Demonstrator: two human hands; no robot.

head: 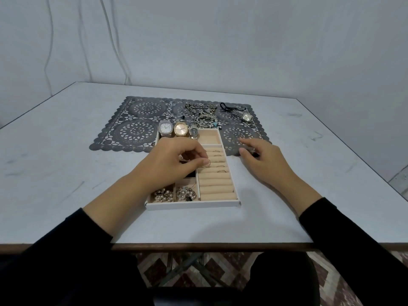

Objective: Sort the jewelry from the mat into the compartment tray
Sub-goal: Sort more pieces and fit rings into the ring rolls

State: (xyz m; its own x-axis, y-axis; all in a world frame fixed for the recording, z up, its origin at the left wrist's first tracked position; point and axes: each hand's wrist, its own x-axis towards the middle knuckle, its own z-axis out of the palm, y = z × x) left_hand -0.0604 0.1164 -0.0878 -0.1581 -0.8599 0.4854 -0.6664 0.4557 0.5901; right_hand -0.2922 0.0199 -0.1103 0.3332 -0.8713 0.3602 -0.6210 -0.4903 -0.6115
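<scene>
A white compartment tray (192, 205) with beige lining stands on the table, its far end on the grey lace mat (136, 129). My left hand (174, 161) hovers over the tray and pinches a thin ring (207, 163) above the ring rolls (217, 184), where a few rings sit in the slots. Three watches (180, 129) stand in the tray's far row. Pearl pieces (162, 194) fill the near compartments. My right hand (262, 161) rests beside the tray with fingers spread at the mat's edge. On the mat lie a heap of chains (203, 113) and a square watch (245, 117).
The table's front edge (198, 246) runs near my body, with patterned floor below. A plain wall stands behind the table. Bare tabletop extends to the left and right of the tray and mat.
</scene>
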